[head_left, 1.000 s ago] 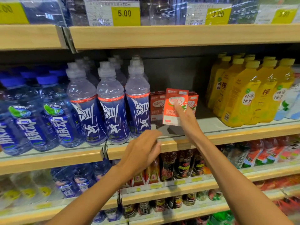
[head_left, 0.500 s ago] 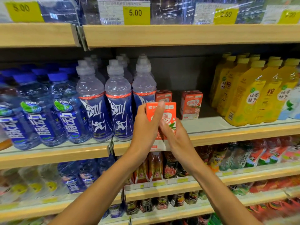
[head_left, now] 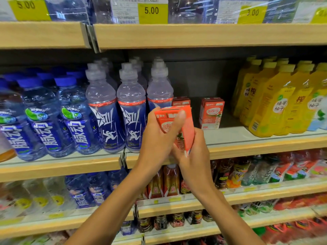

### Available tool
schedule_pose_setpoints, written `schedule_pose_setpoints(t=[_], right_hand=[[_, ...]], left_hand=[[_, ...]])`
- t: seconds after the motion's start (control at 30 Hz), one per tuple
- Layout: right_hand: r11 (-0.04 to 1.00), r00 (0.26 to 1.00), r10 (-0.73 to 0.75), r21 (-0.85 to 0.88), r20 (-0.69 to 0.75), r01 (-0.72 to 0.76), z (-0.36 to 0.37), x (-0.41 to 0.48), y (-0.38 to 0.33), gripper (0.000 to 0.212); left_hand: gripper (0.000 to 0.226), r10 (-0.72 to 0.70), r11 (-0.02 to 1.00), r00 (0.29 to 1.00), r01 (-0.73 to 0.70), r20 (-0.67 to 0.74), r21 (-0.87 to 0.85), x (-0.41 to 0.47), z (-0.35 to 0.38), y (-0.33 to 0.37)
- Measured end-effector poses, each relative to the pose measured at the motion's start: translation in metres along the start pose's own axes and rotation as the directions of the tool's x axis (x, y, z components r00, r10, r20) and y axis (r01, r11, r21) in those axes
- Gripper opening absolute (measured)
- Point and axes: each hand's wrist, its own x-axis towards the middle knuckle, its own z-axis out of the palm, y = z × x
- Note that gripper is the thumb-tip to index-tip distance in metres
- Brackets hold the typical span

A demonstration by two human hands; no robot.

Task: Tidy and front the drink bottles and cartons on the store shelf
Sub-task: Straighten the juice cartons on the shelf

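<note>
I saw the carton (head_left: 186, 129) held up in both hands, near the middle of my view. It was red and white, and it was tilted, with its top leaning to 11 o'clock. It was in front of the middle shelf (head_left: 256, 147), not standing on it.

The left hand (head_left: 158, 138) had its grip clamped on the top part of the carton. Its thumb lay across the front face. The right hand (head_left: 194, 154) had its grip clamped on the bottom part, at 5 o'clock from the left hand. The two hands touched each other under the carton.

A second carton (head_left: 211, 113) stood upright on the shelf at 2 o'clock from the held one, well back from the front edge. A third carton (head_left: 180, 101) stood at 12 o'clock, partly hidden behind the held one.

At 9 o'clock stood the grey-cap bottles (head_left: 131, 110) in three rows, close to the shelf edge. Further out at 9 o'clock were the blue-cap bottles (head_left: 47, 121). At 3 o'clock stood the yellow bottles (head_left: 270, 103), packed tight together.

At 12 o'clock, the top shelf had yellow price tags (head_left: 152, 11). At 6 o'clock, the lower shelves (head_left: 265, 191) held small bottles, too blurred for me to tell apart.
</note>
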Motion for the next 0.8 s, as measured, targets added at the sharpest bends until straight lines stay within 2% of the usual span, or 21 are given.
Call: schedule_pose_setpoints(t=[0.07, 0.17, 0.27, 0.33, 0.4, 0.5, 0.57, 0.63, 0.73, 0.8], right_hand=[[0.993, 0.998, -0.055, -0.103, -0.018, 0.053, 0.003, -0.003, 0.003, 0.044], [0.985, 0.996, -0.085, -0.146, 0.031, 0.089, 0.005, -0.006, 0.003, 0.05], [1.0, 0.993, -0.008, 0.023, 0.114, 0.006, -0.007, -0.003, 0.0, 0.047], [0.986, 0.988, 0.055, 0.15, 0.147, -0.077, -0.017, 0.002, 0.0, 0.059], [0.949, 0.963, 0.107, 0.265, 0.247, -0.174, -0.022, 0.006, -0.001, 0.065], [0.921, 0.933, 0.141, 0.301, 0.331, -0.246, -0.02, 0.008, 0.0, 0.065], [0.936, 0.943, 0.157, 0.261, 0.294, -0.238, -0.018, 0.006, 0.001, 0.061], [0.942, 0.958, 0.166, 0.249, 0.234, -0.224, -0.016, 0.004, 0.001, 0.056], [0.971, 0.982, 0.17, 0.157, 0.088, -0.182, -0.012, 0.0, 0.003, 0.056], [0.983, 0.987, 0.159, 0.091, 0.002, -0.159, -0.007, -0.004, 0.004, 0.065]], left_hand=[[0.077, -0.004, 1.0, 1.0, 0.005, -0.028, 0.024, -0.004, 0.007, -0.001], [0.062, -0.037, 0.999, 0.997, 0.039, -0.073, 0.027, -0.003, 0.008, -0.002], [0.058, -0.083, 0.995, 0.997, 0.083, -0.001, -0.055, 0.005, -0.004, 0.002], [0.06, -0.115, 0.987, 0.987, 0.126, 0.109, -0.104, 0.011, -0.013, 0.004], [0.058, -0.124, 0.977, 0.974, 0.153, 0.188, -0.148, 0.014, -0.017, 0.005], [0.049, -0.1, 0.976, 0.959, 0.146, 0.264, -0.162, 0.015, -0.016, 0.001], [0.039, -0.081, 0.978, 0.95, 0.134, 0.303, -0.159, 0.014, -0.014, -0.002], [0.038, -0.069, 0.987, 0.947, 0.111, 0.312, -0.118, 0.012, -0.013, -0.003], [0.038, -0.026, 0.997, 0.961, 0.044, 0.274, -0.059, 0.004, -0.007, 0.001], [0.045, -0.025, 0.996, 0.979, 0.041, 0.2, -0.078, -0.002, 0.001, 0.003]])
